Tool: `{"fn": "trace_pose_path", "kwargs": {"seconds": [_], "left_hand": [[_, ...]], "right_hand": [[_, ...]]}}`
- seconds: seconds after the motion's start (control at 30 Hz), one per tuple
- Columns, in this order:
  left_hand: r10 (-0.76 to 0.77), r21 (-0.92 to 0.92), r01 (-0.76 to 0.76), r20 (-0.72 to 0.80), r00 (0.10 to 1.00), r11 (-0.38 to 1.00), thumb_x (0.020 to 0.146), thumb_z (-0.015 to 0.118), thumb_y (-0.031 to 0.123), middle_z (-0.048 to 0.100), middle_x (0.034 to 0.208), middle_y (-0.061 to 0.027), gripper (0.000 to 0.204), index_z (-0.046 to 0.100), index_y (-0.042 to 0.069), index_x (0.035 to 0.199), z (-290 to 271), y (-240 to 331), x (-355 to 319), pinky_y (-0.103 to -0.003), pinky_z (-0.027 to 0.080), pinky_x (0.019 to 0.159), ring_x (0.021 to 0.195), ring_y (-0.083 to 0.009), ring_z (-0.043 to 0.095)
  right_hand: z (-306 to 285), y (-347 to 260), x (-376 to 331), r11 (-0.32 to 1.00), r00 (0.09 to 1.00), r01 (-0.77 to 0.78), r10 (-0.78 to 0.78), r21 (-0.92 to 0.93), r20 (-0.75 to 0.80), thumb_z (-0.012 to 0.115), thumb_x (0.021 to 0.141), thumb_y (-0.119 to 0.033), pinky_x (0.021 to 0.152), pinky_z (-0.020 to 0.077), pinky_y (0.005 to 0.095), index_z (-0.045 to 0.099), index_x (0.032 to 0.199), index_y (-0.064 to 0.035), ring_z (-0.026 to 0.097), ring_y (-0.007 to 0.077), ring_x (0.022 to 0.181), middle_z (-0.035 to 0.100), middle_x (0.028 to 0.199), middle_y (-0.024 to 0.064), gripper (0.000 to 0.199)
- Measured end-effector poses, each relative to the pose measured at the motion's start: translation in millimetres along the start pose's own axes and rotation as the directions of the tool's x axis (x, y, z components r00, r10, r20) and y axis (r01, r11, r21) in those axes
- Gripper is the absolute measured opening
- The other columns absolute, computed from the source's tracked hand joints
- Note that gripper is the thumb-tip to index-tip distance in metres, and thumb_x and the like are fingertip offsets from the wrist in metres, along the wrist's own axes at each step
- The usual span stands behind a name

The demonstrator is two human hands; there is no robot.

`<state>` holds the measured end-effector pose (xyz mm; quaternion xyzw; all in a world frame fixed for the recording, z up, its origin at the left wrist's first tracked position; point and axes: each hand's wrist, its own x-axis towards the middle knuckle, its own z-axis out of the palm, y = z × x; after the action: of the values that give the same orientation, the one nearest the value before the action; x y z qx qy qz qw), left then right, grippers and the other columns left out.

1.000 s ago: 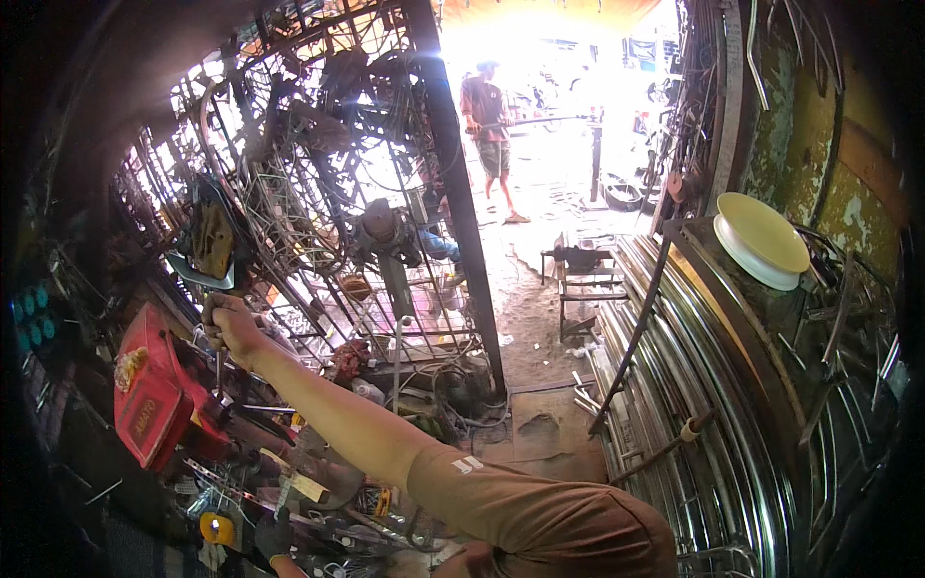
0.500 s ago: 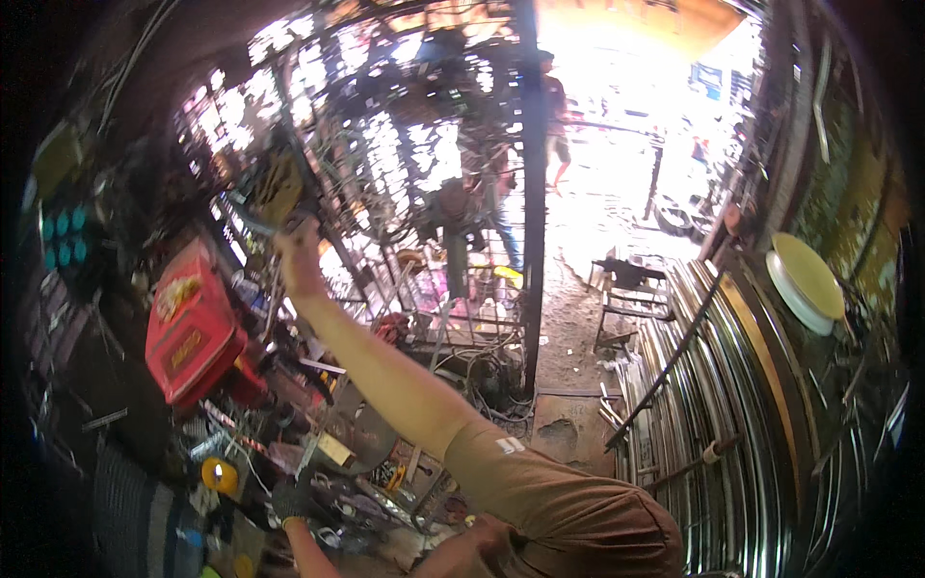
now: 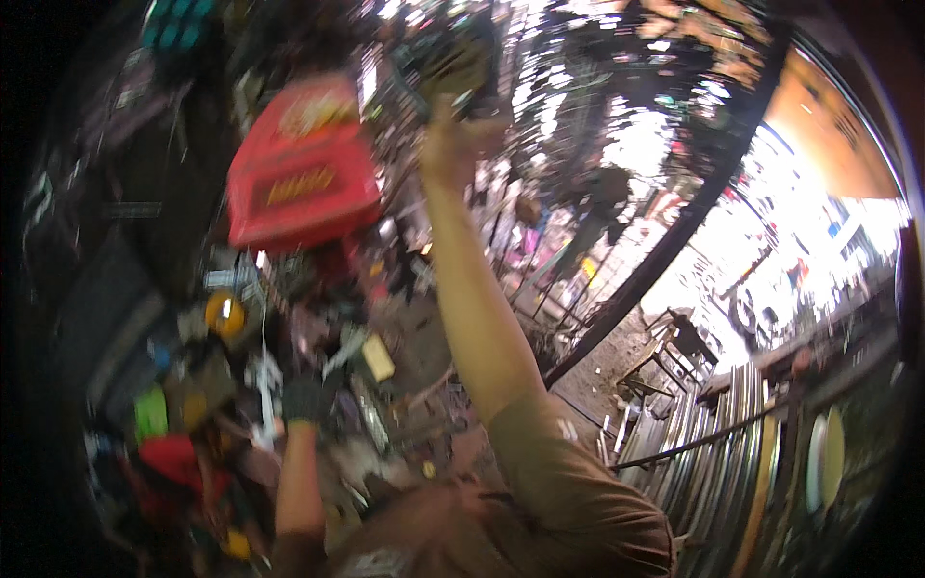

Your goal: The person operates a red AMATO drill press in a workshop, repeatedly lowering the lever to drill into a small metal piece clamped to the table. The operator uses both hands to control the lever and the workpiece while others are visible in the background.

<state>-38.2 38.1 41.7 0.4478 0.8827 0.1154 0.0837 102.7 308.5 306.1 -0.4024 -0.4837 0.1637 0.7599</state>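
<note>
The whole picture is smeared by motion. My right hand (image 3: 451,144) is raised high on an outstretched bare arm, its fingers against a dark and yellow tool (image 3: 453,67) that hangs among racks of metal parts; the blur hides the grip. My left hand (image 3: 303,399), in a dark glove, is low over a cluttered bench of small parts, close to a pale card-like piece (image 3: 378,356). Whether it holds anything is unclear. A brown sleeve covers my right shoulder.
A red case (image 3: 303,169) sits left of the raised arm. A yellow round thing (image 3: 224,313) lies on the bench. A black slanted post (image 3: 674,250) crosses the right side, with stacked shiny metal tubes (image 3: 703,443) and a metal stool (image 3: 679,347) below it. Bright daylight fills the far right.
The view has swung and tilted, so the red case and the hanging tool now sit higher and nearer the centre. My right hand stays up at the tool. My gloved left hand has come into view.
</note>
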Motion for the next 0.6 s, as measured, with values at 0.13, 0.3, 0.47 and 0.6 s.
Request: {"fn": "trace_pose_path", "kwargs": {"seconds": [0.13,0.3,0.47,0.6], "left_hand": [[-0.062,-0.105,0.063,0.014,0.998,0.992,0.089,0.044,0.062,0.066,0.094,-0.0263,0.066,0.064,0.002,0.108,7,18,-19,-0.052,0.050,0.077,0.088,-0.0416,0.065],[-0.075,-0.140,0.053,-0.157,0.985,0.989,0.089,0.050,0.054,0.067,0.089,-0.0245,0.055,0.064,0.002,0.101,11,35,-39,-0.051,0.051,0.073,0.083,-0.0394,0.066],[-0.020,-0.106,-0.004,-0.230,0.973,0.994,0.089,0.052,0.051,0.067,0.074,-0.0191,0.048,0.068,0.005,0.084,12,20,-28,-0.049,0.053,0.066,0.069,-0.0381,0.066],[0.096,-0.155,-0.100,-0.031,0.995,0.983,0.086,0.052,0.057,0.067,0.078,-0.0192,0.053,0.068,0.007,0.090,4,-11,-1,-0.049,0.052,0.068,0.073,-0.0381,0.066]], "right_hand": [[-111,47,-155,0.905,0.908,0.167,-0.296,0.390,0.297,0.071,0.080,-0.022,0.098,0.0404,0.0382,0.034,0.130,0.0086,0.051,0.0277,0.109,0.049,0.117,0.0224,0.070],[-87,98,-252,0.979,0.798,-0.056,-0.074,0.197,0.598,0.078,0.071,-0.012,0.094,0.0411,0.0401,0.050,0.113,0.0034,0.054,0.0305,0.108,0.055,0.111,0.0196,0.053],[-45,100,-243,0.996,0.716,-0.080,0.025,0.046,0.698,0.081,0.067,-0.013,0.081,0.0485,0.0400,0.059,0.103,0.0003,0.063,0.0306,0.090,0.064,0.099,0.0164,0.044],[-51,121,-210,0.976,0.386,-0.214,0.117,-0.034,0.915,0.084,0.062,-0.012,0.079,0.0512,0.0353,0.062,0.096,-0.0001,0.065,0.0220,0.086,0.067,0.096,0.0106,0.042]]}}
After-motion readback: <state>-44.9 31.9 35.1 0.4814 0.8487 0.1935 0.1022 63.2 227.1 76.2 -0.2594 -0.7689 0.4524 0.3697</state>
